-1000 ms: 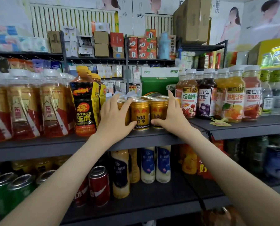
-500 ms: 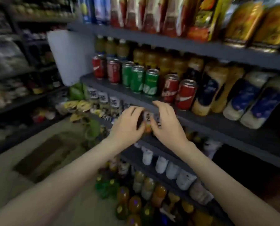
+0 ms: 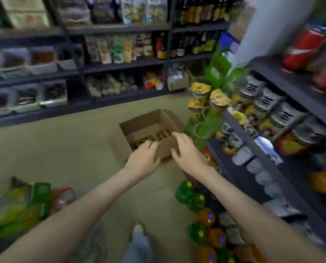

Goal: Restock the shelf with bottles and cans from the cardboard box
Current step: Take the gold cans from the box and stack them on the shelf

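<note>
Left hand (image 3: 142,158), right hand (image 3: 187,151): now off shelf (image 3: 291,92), over cardboard box (image 3: 143,122)

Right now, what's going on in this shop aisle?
A person is restocking drinks. The left hand and right hand reach down toward an open cardboard box on the floor, which holds gold cans. Neither hand holds anything yet. The shelf on the right is crowded with bottles and jars, though the picture is blurred.

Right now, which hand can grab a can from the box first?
Probably the left hand: its fingertips reach over the gold cans in the cardboard box; the right hand is over the near wall.
</note>
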